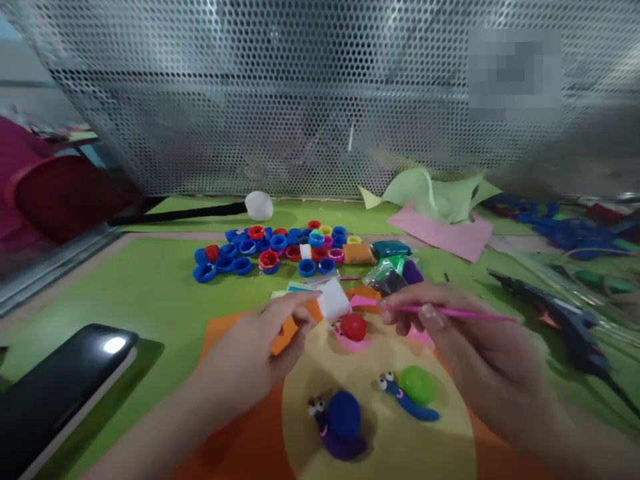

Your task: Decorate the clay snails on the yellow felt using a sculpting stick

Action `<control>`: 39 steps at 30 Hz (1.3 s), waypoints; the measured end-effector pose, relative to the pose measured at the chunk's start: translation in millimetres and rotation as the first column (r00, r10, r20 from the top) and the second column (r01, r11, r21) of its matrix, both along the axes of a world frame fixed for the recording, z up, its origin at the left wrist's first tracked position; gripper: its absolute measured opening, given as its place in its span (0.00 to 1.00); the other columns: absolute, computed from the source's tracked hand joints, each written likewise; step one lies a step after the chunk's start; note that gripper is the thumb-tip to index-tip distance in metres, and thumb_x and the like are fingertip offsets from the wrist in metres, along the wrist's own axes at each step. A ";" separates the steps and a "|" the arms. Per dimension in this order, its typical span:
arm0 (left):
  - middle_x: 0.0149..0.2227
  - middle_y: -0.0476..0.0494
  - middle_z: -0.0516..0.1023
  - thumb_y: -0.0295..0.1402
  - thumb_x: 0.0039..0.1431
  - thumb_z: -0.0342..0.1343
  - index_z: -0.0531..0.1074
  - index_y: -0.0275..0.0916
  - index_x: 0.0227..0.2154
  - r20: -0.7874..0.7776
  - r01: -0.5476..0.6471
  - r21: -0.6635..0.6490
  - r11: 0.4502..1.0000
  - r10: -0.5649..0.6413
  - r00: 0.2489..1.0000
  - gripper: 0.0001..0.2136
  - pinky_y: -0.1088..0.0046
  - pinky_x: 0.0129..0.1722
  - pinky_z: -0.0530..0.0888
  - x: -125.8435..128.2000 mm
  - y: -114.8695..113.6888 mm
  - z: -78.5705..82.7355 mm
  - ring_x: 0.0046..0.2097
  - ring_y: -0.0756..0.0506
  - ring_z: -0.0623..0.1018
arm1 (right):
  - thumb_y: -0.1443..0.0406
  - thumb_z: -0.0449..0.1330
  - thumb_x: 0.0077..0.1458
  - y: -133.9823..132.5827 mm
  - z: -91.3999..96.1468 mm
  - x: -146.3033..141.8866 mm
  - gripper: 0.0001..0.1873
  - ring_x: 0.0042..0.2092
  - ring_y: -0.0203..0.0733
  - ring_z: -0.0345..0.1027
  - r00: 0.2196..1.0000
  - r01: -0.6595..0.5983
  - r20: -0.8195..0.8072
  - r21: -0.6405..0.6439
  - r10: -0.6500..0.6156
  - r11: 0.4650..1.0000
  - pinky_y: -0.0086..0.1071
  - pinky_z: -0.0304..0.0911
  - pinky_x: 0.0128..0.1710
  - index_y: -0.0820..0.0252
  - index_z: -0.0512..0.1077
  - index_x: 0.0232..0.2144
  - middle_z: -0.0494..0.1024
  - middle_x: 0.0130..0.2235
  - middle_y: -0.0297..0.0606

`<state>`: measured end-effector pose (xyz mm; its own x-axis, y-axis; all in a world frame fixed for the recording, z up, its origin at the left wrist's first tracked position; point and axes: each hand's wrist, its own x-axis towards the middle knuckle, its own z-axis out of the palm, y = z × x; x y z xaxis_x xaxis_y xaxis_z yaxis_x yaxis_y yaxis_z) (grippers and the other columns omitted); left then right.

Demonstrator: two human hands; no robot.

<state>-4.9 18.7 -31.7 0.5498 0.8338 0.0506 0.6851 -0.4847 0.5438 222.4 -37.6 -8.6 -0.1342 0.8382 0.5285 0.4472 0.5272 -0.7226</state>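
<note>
My left hand (260,353) pinches a white lump of clay (333,299) above a yellow paper disc (380,427). My right hand (475,347) grips a thin pink stick tool (450,311) whose tip points left toward the white lump. Just below them a red cap snail on pink clay (354,328) sits on the disc. Nearer me on the disc are a blue-capped purple snail (340,423) and a green-capped blue snail (413,393).
Orange paper (225,333) lies under the disc on a green mat. Several bottle caps (270,250) and clay packets (385,263) lie beyond. A glue gun (560,313) is at the right, a black phone (60,380) at the left, mesh screen behind.
</note>
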 end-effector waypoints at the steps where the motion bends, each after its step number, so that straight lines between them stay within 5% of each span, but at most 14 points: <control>1: 0.39 0.48 0.76 0.36 0.61 0.43 0.62 0.44 0.50 0.022 -0.024 0.073 0.997 0.023 0.999 0.15 0.73 0.35 0.72 0.3 1.0 -1.0 0.37 0.46 0.77 | 0.70 0.48 0.63 2.0 2.9 3.5 0.11 0.34 0.31 0.68 0.999 0.027 -0.018 0.015 -0.027 1.000 0.22 0.66 0.34 0.55 0.68 0.39 0.73 0.32 0.30; 7: 0.39 0.45 0.75 0.33 0.60 0.44 0.68 0.41 0.41 0.050 -0.028 0.264 0.964 0.016 0.999 0.10 0.68 0.41 0.71 3.2 5.7 -12.0 0.41 0.43 0.75 | 0.65 0.38 0.66 23.4 0.6 26.6 0.10 0.32 0.37 0.67 0.950 0.288 0.094 0.101 -0.297 0.952 0.32 0.64 0.32 0.57 0.56 0.35 0.72 0.33 0.36; 11: 0.40 0.43 0.76 0.34 0.59 0.45 0.68 0.41 0.37 0.078 -0.022 0.303 0.953 -0.002 0.997 0.09 0.65 0.45 0.70 8.2 5.4 -15.7 0.43 0.42 0.74 | 0.60 0.57 0.57 26.5 -22.0 23.5 0.11 0.36 0.45 0.67 0.790 0.452 0.426 0.081 -0.440 0.889 0.42 0.64 0.36 0.63 0.63 0.35 0.70 0.31 0.38; 17: 0.40 0.40 0.76 0.37 0.59 0.47 0.67 0.39 0.40 0.149 -0.108 0.228 0.968 0.075 0.986 0.10 0.64 0.45 0.70 11.9 -1.1 -10.5 0.43 0.40 0.75 | 0.60 0.57 0.59 20.8 -34.8 12.5 0.12 0.41 0.43 0.68 0.605 0.459 0.681 0.124 -0.412 0.880 0.42 0.65 0.42 0.64 0.69 0.40 0.72 0.40 0.38; 24: 0.41 0.44 0.75 0.37 0.60 0.46 0.67 0.40 0.38 0.308 -0.163 0.100 0.982 0.125 0.943 0.09 0.68 0.46 0.69 17.5 -18.1 -1.2 0.44 0.44 0.74 | 0.64 0.57 0.60 16.4 -31.1 -2.0 0.07 0.40 0.41 0.68 0.746 0.158 0.599 0.263 -0.290 0.952 0.38 0.67 0.39 0.64 0.69 0.36 0.71 0.39 0.37; 29: 0.30 0.49 0.72 0.39 0.60 0.44 0.64 0.41 0.30 0.422 -0.156 -0.020 0.988 0.150 0.894 0.09 0.72 0.34 0.71 19.1 -20.7 -4.0 0.34 0.47 0.74 | 0.70 0.53 0.59 20.4 -45.1 -14.1 0.06 0.48 0.47 0.63 0.864 -0.106 0.486 0.429 -0.130 0.897 0.43 0.65 0.45 0.60 0.61 0.29 0.72 0.44 0.43; 39: 0.27 0.52 0.69 0.31 0.57 0.48 0.59 0.42 0.28 0.515 -0.122 -0.076 0.990 0.144 0.845 0.04 0.77 0.26 0.69 22.6 -20.1 -12.2 0.28 0.51 0.72 | 0.74 0.52 0.57 16.6 -50.9 -7.7 0.11 0.50 0.49 0.62 0.908 -0.165 0.417 0.445 -0.041 0.880 0.42 0.66 0.45 0.56 0.54 0.29 0.74 0.45 0.44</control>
